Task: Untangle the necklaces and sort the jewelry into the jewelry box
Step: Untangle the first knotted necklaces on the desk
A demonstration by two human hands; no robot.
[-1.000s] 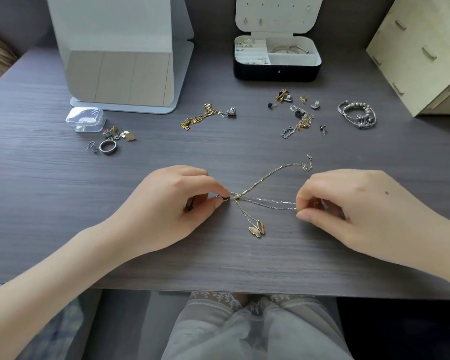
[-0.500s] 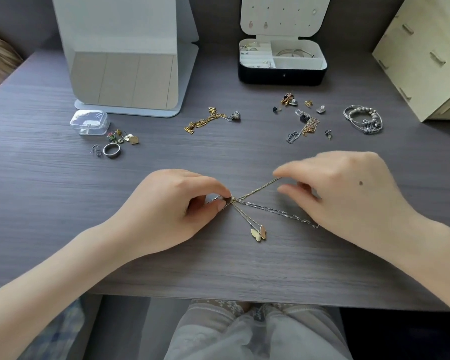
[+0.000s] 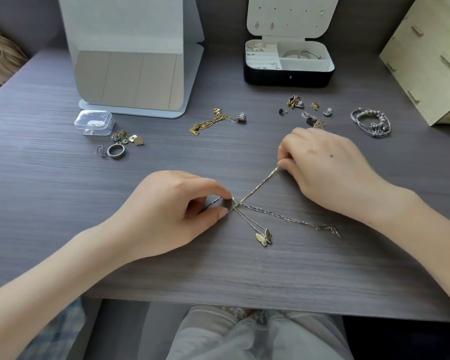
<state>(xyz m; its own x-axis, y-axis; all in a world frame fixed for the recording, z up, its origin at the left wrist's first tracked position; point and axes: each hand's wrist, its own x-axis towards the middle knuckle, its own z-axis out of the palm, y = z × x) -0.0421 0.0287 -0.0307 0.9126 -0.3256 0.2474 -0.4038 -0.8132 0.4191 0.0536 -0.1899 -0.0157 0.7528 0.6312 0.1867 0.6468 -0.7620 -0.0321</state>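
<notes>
Two thin necklaces cross in a knot (image 3: 236, 203) at the middle of the grey desk. My left hand (image 3: 172, 211) pinches the chains right at that knot. My right hand (image 3: 325, 167) pinches the gold chain (image 3: 260, 184) and holds it taut up and to the right. A gold butterfly pendant (image 3: 264, 236) hangs off the gold chain below the knot. The silver chain (image 3: 291, 219) trails loose to the right. The open jewelry box (image 3: 289, 76), black outside and white inside, stands at the back and holds several pieces.
A gold chain with a silver charm (image 3: 216, 120) lies at centre back. Small earrings (image 3: 304, 110) and silver bracelets (image 3: 372, 122) lie at the right, a ring (image 3: 116, 151), studs and a clear plastic case (image 3: 95, 122) at the left. A mirror stand (image 3: 130, 74) and wooden drawers (image 3: 431, 61) flank the box.
My right hand let go of the silver chain, moved up and away to the gold chain's far end, and now pulls it taut. My left hand stayed at the knot.
</notes>
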